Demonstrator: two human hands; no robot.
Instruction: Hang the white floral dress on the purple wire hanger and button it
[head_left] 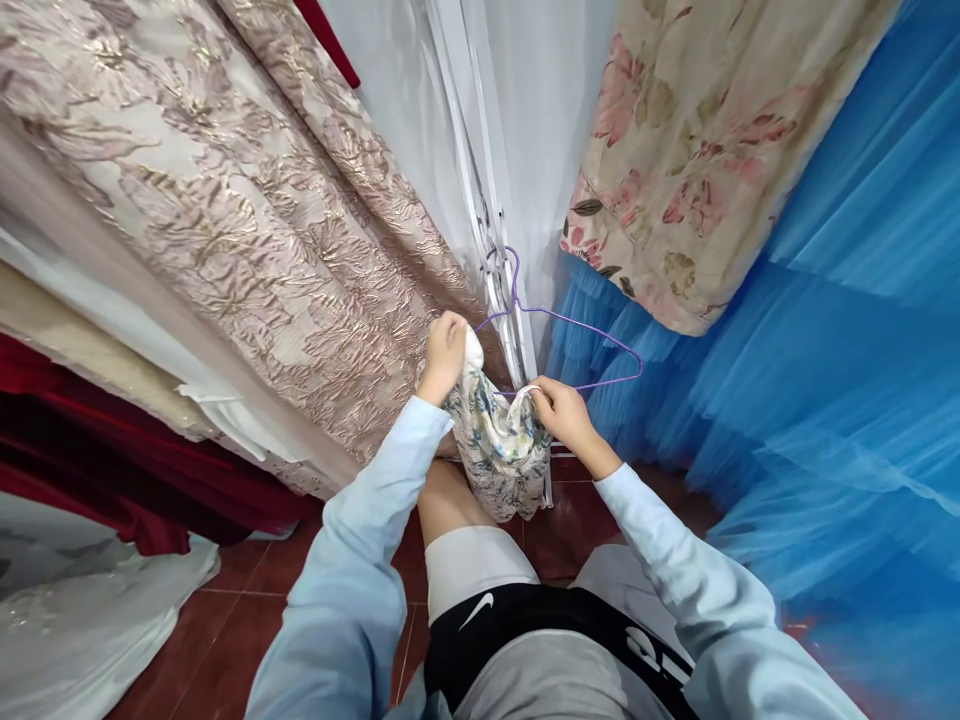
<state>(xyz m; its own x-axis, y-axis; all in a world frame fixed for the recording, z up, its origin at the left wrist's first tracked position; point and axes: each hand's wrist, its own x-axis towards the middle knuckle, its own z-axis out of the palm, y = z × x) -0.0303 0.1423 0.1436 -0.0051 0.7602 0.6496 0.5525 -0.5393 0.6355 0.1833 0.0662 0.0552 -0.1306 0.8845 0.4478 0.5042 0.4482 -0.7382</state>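
A white garment with a blue and yellow floral print (501, 440) hangs from both my hands, low in front of my legs. My left hand (445, 352) is closed on its upper left edge, close to the left end of a purple wire hanger (592, 328). With the fingers pinched, my right hand (561, 408) grips the garment's other upper edge, just under the hanger's lower bar. The hanger is hooked on a white metal rack (480, 190). Its left arm goes behind the garment's top, so I cannot tell how far inside it reaches.
Pink brocade fabric with metallic flowers (300, 230) hangs at left, beside dark red cloth (112, 430). On the right are a beige floral cloth (675, 170) and layered blue tulle (862, 400). White sheer fabric hangs behind the rack. Red tiles (232, 640) cover the floor.
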